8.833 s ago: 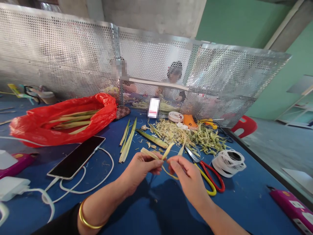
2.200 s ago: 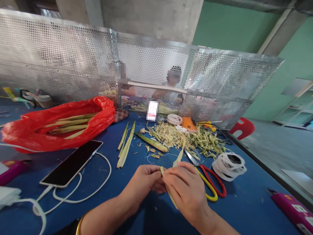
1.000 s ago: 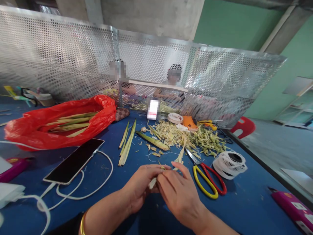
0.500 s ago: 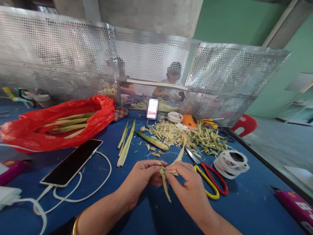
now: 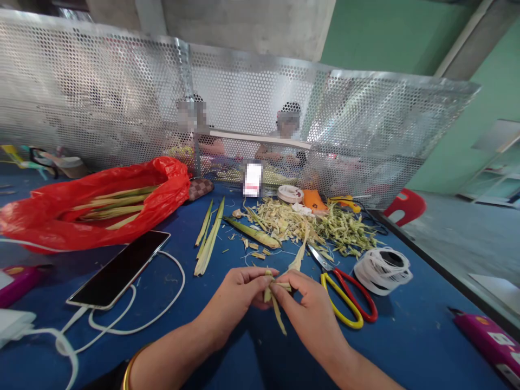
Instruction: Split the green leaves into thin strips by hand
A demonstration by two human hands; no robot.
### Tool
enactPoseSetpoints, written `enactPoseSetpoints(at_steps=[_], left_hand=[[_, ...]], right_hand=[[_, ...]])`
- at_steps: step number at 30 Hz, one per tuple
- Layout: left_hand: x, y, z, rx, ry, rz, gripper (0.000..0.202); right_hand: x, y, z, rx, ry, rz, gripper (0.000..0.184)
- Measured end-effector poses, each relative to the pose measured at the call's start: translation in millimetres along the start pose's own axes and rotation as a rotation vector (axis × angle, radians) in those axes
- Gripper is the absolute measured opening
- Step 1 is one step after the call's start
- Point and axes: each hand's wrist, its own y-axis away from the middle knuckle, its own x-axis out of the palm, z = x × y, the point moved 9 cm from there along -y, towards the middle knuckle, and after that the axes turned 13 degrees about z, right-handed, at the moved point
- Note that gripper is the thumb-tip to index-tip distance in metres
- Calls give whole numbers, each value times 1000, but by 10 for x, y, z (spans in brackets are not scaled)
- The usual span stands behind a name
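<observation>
My left hand (image 5: 239, 290) and my right hand (image 5: 306, 309) meet over the blue table (image 5: 227, 352), both pinched on a folded pale palm leaf strip (image 5: 273, 295). One tail of the strip hangs down between the hands and another end points up toward the scissors (image 5: 343, 295), which lie just right of my right hand. A gold bangle (image 5: 130, 368) sits on my left wrist.
A red bag (image 5: 93, 208) of green leaf stalks lies far left, a phone (image 5: 119, 269) on a white cable beside it. Loose leaf strips (image 5: 209, 238), a heap of trimmings (image 5: 317, 225) and a white tape roll (image 5: 382, 268) lie ahead. People sit behind the perforated metal screen (image 5: 122, 103).
The hands have closed tighter on the strip, folding it into a smaller knot, and the hanging tail has shortened slightly. Nothing else on the table has moved.
</observation>
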Motion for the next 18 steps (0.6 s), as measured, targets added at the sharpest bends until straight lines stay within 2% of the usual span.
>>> enactPoseSetpoints(at_steps=[5, 10, 14, 18], left_hand=[[14, 16, 7, -34, 30, 12, 49], [26, 46, -31, -32, 74, -14, 43], [-38, 76, -62, 10, 45, -100, 39], [-99, 58, -39, 3, 69, -117, 38]], right_hand=[[-29, 3, 0, -5, -68, -39, 21], [-84, 33, -2, -4, -133, -114, 15], [-118, 59, 35, -34, -30, -142, 14], [-144, 82, 112, -105, 182, -160, 11]])
